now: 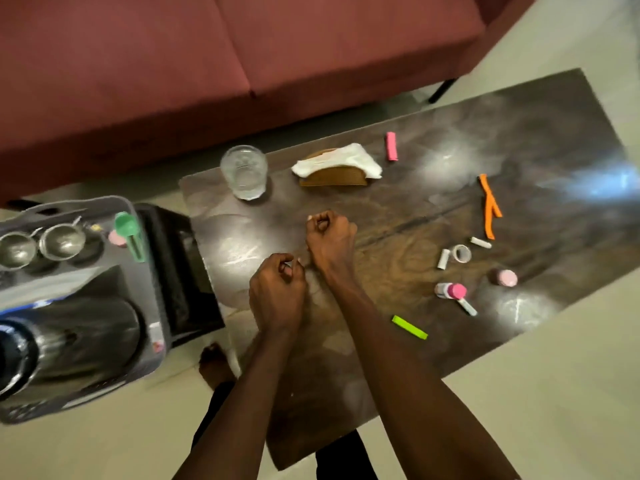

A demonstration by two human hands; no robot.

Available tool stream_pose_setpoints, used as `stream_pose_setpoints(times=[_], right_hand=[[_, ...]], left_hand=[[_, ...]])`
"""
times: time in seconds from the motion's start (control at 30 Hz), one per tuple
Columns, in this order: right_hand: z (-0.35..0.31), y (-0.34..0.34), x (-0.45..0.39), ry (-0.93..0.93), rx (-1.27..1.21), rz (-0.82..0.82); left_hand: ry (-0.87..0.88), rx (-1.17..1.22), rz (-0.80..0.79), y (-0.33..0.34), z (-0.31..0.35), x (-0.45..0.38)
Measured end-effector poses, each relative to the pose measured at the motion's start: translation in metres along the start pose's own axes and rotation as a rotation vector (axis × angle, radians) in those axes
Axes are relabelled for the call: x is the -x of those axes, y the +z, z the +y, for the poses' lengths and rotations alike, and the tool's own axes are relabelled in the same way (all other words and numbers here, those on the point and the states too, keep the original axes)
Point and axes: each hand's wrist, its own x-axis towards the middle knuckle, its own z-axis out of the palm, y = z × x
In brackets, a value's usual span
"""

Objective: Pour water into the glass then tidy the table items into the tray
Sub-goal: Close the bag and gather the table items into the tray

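A clear glass (245, 172) stands at the far left end of the dark table (433, 216). My left hand (277, 292) and my right hand (330, 237) hover over the table's middle, fingers curled, nothing visible in either. A grey tray (152, 271) sits left of the table, holding a dark steel jug (76, 337), two steel bowls (41, 244) and a green scoop (130, 237). On the table lie a napkin holder (337, 168), a pink piece (391, 146), an orange strip (489, 206), a green stick (409, 327), a pink-capped bottle (450, 291), a pink lid (505, 277) and small white pieces (457, 253).
A maroon sofa (207, 64) runs along the far side of the table. A black box (180, 271) stands between the tray and the table. Pale floor (554, 375) surrounds the table on the right and near sides. My foot (214, 365) shows by the table's near corner.
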Motion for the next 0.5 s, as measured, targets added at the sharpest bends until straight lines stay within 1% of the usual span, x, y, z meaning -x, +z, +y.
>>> stream_pose_setpoints(times=[0.1,0.17,0.23,0.37,0.43,0.5], right_hand=[[0.029,-0.043,-0.019,0.063,-0.031,0.084],[0.049,-0.074,-0.029,0.064,-0.067,0.161],[0.071,-0.104,-0.04,0.059,-0.049,0.232],[0.121,-0.163,-0.072,0.088,0.034,0.296],[0.143,-0.188,-0.089,0.068,0.084,0.319],[0.163,-0.207,-0.109,0.07,0.125,0.325]], left_hand=[[0.041,0.014,-0.086,0.035,0.022,0.011],[0.074,0.003,-0.157,0.061,0.041,0.016],[0.106,-0.017,-0.212,0.085,0.059,0.015],[0.201,-0.065,-0.269,0.145,0.103,-0.005],[0.266,-0.126,-0.309,0.173,0.125,-0.02],[0.328,-0.184,-0.316,0.2,0.146,-0.038]])
